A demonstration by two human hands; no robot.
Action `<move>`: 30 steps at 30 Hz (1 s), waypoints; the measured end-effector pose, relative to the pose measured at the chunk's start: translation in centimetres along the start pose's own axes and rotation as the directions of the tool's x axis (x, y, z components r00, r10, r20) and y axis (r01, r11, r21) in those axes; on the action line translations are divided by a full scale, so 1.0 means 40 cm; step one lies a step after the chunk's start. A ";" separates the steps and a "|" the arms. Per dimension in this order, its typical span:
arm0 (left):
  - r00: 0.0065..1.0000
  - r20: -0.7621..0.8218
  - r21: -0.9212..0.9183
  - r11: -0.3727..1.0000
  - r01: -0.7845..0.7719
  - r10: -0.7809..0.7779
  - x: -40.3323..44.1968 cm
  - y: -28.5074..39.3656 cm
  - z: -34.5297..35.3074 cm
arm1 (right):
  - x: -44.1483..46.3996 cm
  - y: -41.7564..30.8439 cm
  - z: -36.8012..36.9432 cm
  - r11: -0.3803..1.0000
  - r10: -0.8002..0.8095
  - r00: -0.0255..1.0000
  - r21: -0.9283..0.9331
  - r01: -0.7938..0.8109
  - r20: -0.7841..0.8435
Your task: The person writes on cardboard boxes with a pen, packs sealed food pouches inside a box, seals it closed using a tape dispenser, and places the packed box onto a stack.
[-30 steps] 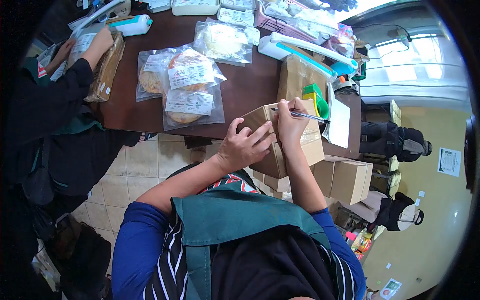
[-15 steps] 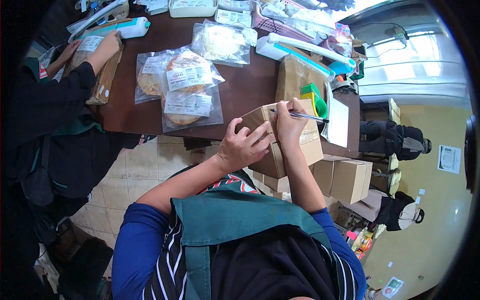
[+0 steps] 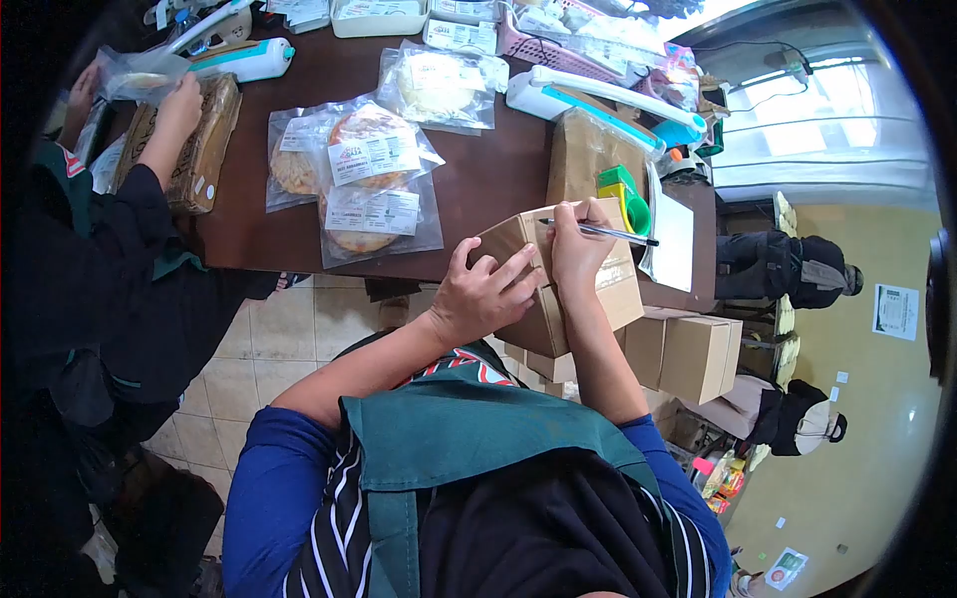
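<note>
A brown cardboard box [image 3: 620, 289] rests tilted at the table's front edge, with clear tape across it. My left hand [image 3: 488, 289] lies on the box's left side, fingers spread and pressing against it. In my right hand [image 3: 580, 244] is a pen [image 3: 623, 235], pinched with its tip at the top face of the box near the far left corner. Left of the box, several clear bags of round flat pizzas [image 3: 374, 154] with white labels lie on the dark table [image 3: 478, 169].
At left a co-worker's hands [image 3: 177, 105] hold a clear bag above a wrapped brown block [image 3: 204, 149]. A white and teal sealer [image 3: 588, 108], green tape dispenser [image 3: 626, 199], and papers [image 3: 673, 244] are beyond my box. More boxes [image 3: 688, 354] stand at right below the table.
The co-worker at left has lifted the clear bag off the wrapped block and moved it up and left. My hands, the pen and the box have hardly moved.
</note>
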State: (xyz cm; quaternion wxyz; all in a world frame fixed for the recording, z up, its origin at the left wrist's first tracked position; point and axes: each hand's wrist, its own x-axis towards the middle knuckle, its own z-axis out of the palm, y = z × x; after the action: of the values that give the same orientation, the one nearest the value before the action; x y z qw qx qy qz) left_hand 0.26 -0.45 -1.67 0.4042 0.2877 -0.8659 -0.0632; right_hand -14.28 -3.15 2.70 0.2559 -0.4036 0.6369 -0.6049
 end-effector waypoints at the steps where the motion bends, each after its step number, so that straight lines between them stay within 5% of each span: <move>1: 1.000 0.000 -0.001 1.000 -0.001 0.001 0.000 0.000 -0.001 | 0.002 0.003 0.000 1.000 -0.016 1.000 -0.002 0.016 0.008; 30: 1.000 0.017 0.044 0.999 0.004 -0.005 0.000 0.003 -0.002 | 0.006 0.013 -0.005 0.997 -0.071 0.997 -0.011 0.070 -0.039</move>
State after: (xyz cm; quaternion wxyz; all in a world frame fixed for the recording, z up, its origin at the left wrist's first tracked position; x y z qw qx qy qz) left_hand 0.25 -0.32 -1.60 0.3901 0.2982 -0.8699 -0.0475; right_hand -14.68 -3.29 2.25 0.2198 -0.4150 0.6301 -0.6184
